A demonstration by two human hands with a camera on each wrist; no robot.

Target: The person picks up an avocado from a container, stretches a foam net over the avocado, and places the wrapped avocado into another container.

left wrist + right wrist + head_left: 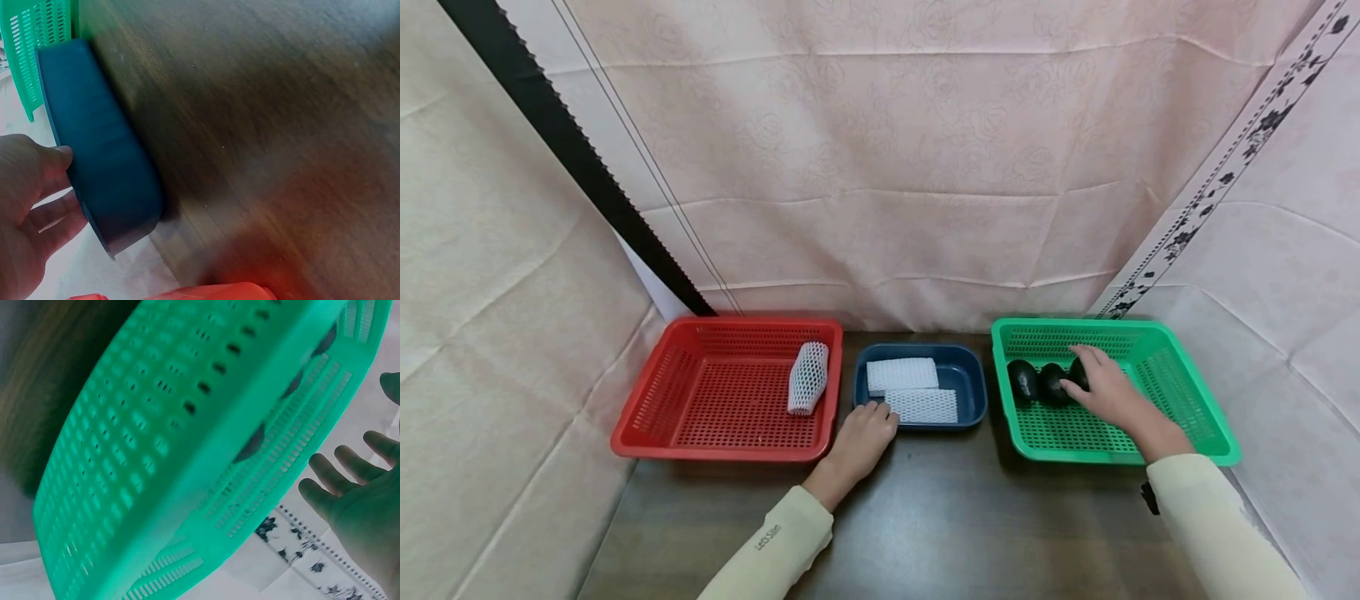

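A pale cream left sleeve (pixel 760 560), low and left of centre in the head view, bears small dark lettering (pixel 767 537) near the cuff (pixel 814 510). The matching right sleeve (pixel 1221 525) fills the lower right — a small black object (pixel 1149 498) shows beside its end. Left hand (pixel 862 435) and right hand (pixel 1108 393) are bare.

Three dark oval items (pixel 1022 382) — three white foam nets (pixel 902 374) — one blue tray (pixel 967 379), two baskets (pixel 722 392)
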